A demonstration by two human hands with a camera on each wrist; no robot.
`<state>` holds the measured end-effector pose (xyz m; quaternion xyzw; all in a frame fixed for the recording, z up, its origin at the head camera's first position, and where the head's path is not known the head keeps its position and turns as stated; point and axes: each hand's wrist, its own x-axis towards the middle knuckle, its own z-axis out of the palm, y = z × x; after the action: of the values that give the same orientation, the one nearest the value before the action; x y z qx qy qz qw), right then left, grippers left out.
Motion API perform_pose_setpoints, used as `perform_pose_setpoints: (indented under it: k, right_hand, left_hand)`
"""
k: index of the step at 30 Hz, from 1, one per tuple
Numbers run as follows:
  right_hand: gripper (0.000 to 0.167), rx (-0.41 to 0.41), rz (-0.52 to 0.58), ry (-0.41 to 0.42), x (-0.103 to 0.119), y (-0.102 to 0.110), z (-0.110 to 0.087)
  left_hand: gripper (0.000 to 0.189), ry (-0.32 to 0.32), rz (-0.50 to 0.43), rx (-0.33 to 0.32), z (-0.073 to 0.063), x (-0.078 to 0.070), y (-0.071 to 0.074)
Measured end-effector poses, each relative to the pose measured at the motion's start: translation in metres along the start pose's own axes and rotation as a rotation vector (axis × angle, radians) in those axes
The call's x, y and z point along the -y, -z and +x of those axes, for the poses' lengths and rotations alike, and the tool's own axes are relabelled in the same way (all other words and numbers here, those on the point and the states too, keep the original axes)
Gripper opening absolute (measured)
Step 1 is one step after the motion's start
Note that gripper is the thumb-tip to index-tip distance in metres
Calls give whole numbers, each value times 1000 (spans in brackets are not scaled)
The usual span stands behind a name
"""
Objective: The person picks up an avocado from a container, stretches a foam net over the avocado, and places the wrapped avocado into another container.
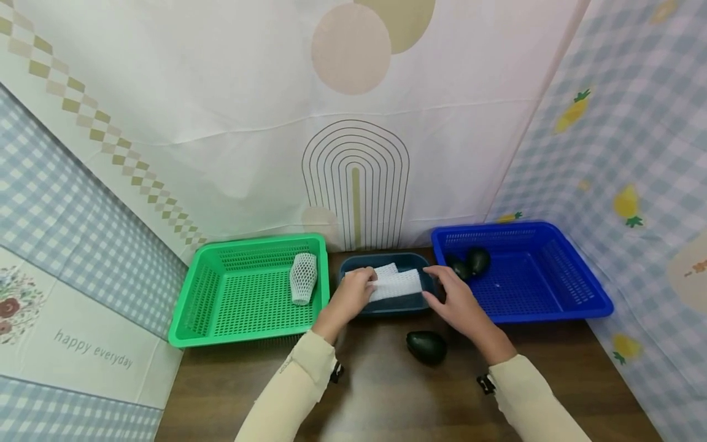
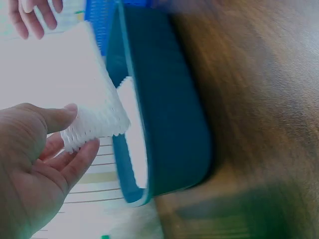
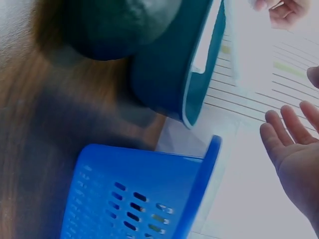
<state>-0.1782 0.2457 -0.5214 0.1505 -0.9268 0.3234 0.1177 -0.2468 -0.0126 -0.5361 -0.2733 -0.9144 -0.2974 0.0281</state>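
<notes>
White foam net point(image 1: 399, 286) is pinched at one end by left hand point(image 1: 351, 293); right hand point(image 1: 456, 302) spread, unloaded. Likely light, squashy; best gripped by rims, though mesh is glare-washed at wrist views.

White net sleeve point(image 1: 400, 286), teal tray point(image 2: 162, 99), green basket point(image 1: 248, 301), blue basket point(image 1: 513, 276), blackish-green avocado point(image 1: 428, 348)

The left grip point(image 1: 352, 294) pinches; the right grip point(image 1: 457, 301) has fingers loosely extended.

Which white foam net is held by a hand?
The flat foam net pinched by the left hand over the dark tray; another net lies inside that tray, a bulging net in the green basket.
</notes>
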Motion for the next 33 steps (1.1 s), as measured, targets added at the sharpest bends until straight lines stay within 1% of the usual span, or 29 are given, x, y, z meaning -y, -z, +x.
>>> perform_pose_setpoints:
  k: [2,5,9,12,15,19,22,25,28,30,33]
  right_hand:
    - [48,-37,21,-4,1,3,1]
    - [43,-69,54,-19,4,8,4]
    - [38,-65,47,-35,8,13,8]
    - [32,-50,20,-13,10,14,9]
    - [28,-74,2,55,13,14,9]
    - [29,-176,-25,195,17,14,11]
    - [29,-229,-20,264,20,14,13]
    - [29,-204,20,249,24,15,13]
    - [28,-138,55,177,27,13,12]
    - [23,-100,56,136,28,12,10]
    - [17,-81,55,110,29,9,8]
  left_hand:
    - [8,-18,-28,-36,-2,-3,5]
    - [9,-37,-52,-67,-5,-6,12]
    - [10,-64,-58,-96,-10,-11,19]
    - [10,-87,-58,-109,-15,-15,23]
    - [10,-111,-50,-110,-19,-19,25]
    - [11,-146,-28,-112,-24,-24,26]
    - [11,-160,-9,-115,-26,-27,25]
    - [11,-160,-16,-123,-28,-29,25]
    - [12,-162,-38,-128,-30,-32,25]
    - [11,-163,-50,-128,-31,-33,24]
    - [11,-157,-50,-123,-32,-35,23]
